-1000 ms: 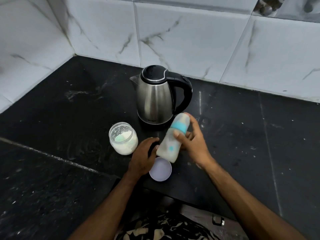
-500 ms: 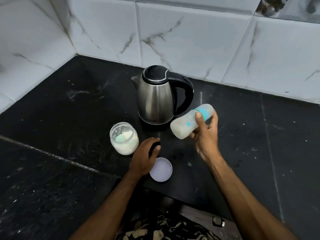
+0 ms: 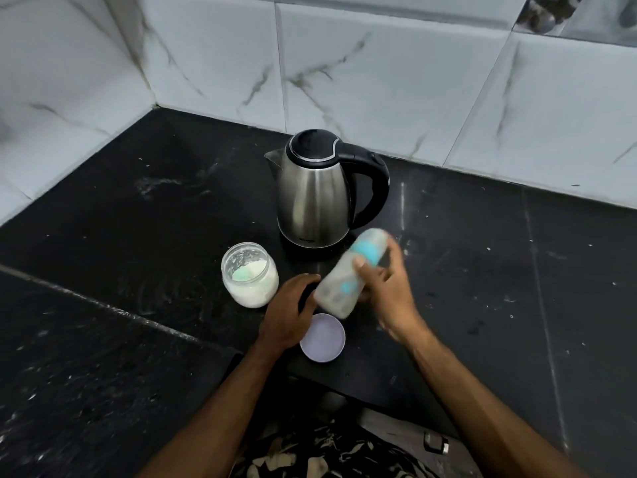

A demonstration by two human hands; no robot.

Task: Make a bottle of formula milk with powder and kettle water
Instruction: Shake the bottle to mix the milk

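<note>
Two tiled walls (image 3: 379, 70) meet at a corner behind the black counter (image 3: 138, 208), which runs wide and bare to our left and right; its near edge steps back just in front of us, where the patterned cloth (image 3: 327, 457) at our waist shows. We count one kettle (image 3: 312, 198), steel with a black lid and handle, standing upright toward the back, well short of the wall and with open counter on every side but the front. One glass jar (image 3: 250, 274) of white powder sits open in front of it and to the left, apart from the kettle's base. One pale lid (image 3: 322, 337) lies flat close to the counter's near edge, just beside our left hand (image 3: 287, 313). One bottle (image 3: 351, 270) (blurred, with a teal ring near its top) is held off the counter, tilted with its top toward the kettle and its base over the lid's far side. Our right hand (image 3: 386, 291) grips it around the middle, thumb across the front. Our left hand rests fingers-down on the counter between jar and bottle, its fingers curled over something dark that we cannot make out. One small dark object (image 3: 436, 443) lies on the floor below the edge.
</note>
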